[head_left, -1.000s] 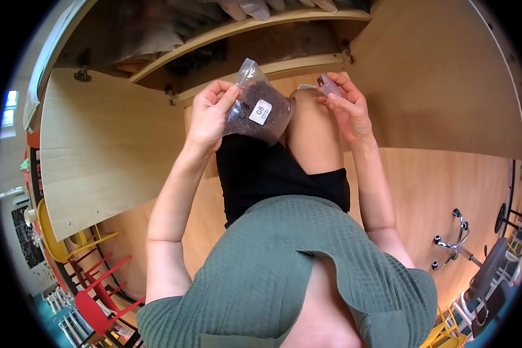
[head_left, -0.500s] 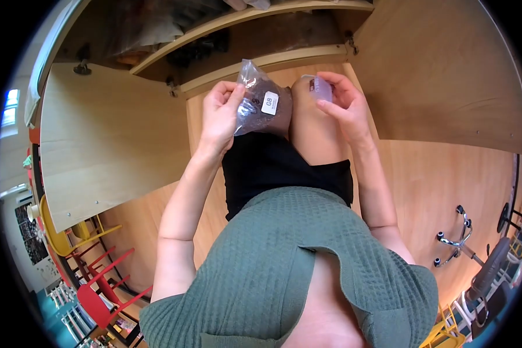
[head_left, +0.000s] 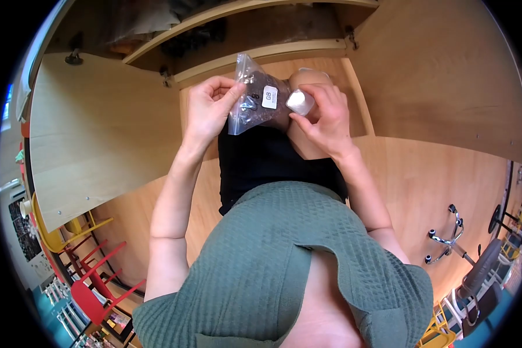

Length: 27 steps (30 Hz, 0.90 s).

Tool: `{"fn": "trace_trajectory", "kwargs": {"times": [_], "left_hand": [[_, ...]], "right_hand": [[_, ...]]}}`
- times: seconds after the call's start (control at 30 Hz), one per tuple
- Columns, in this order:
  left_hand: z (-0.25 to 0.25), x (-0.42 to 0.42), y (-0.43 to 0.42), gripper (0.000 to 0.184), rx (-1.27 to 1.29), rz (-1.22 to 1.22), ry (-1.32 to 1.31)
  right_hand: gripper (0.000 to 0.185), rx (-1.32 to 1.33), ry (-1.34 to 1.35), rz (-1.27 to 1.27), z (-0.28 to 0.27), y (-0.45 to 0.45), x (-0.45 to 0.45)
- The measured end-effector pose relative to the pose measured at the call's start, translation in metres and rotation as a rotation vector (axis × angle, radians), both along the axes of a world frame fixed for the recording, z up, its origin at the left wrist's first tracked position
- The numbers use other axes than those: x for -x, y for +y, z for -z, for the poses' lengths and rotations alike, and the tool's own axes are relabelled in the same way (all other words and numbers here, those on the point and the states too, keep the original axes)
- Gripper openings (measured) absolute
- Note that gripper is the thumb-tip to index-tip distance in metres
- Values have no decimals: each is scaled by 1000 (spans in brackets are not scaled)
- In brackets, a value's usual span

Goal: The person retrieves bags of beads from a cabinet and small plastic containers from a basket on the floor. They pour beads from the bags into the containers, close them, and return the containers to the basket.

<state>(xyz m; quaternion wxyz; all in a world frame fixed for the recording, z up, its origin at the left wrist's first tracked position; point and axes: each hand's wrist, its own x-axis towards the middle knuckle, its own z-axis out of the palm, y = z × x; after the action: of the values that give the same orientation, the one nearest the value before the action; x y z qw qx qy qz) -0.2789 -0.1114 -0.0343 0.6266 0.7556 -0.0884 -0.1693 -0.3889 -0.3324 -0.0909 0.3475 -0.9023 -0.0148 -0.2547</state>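
Observation:
My left hand [head_left: 214, 107] pinches the edge of a clear zip bag [head_left: 252, 119] between thumb and fingers. The bag carries a white label [head_left: 269, 97] reading "G8" and dark handwritten marks; I cannot make out any contents. Close to the bag's right side, my right hand [head_left: 325, 116] is closed on a small translucent plastic container [head_left: 300, 102], which shows a pale, shiny face. Container and bag are very near each other above my legs; whether they touch is unclear.
In front stands an open wooden cabinet with a shelf [head_left: 261, 55], a left door [head_left: 104, 133] and a right door [head_left: 441, 75]. Red chairs [head_left: 93, 298] and a yellow chair [head_left: 49, 223] are at left. A wheeled chair base [head_left: 451, 236] stands on the wooden floor at right.
My right hand has moved left toward the bag and turned the small container, so a shiny face now shows. My left hand has shifted slightly left, still holding the bag.

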Motion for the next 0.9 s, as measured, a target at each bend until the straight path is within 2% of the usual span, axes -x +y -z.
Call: {"fn": "trace_trajectory", "kwargs": {"times": [0.63,0.9], "left_hand": [[29,-10,0,26,-218,-6,-297],[27,-10,3,27,-79,22,-144]], "right_hand": [[55,63,103,-46,0,-1,-1],[58,101,80,-95,-3,-3,0]]}}
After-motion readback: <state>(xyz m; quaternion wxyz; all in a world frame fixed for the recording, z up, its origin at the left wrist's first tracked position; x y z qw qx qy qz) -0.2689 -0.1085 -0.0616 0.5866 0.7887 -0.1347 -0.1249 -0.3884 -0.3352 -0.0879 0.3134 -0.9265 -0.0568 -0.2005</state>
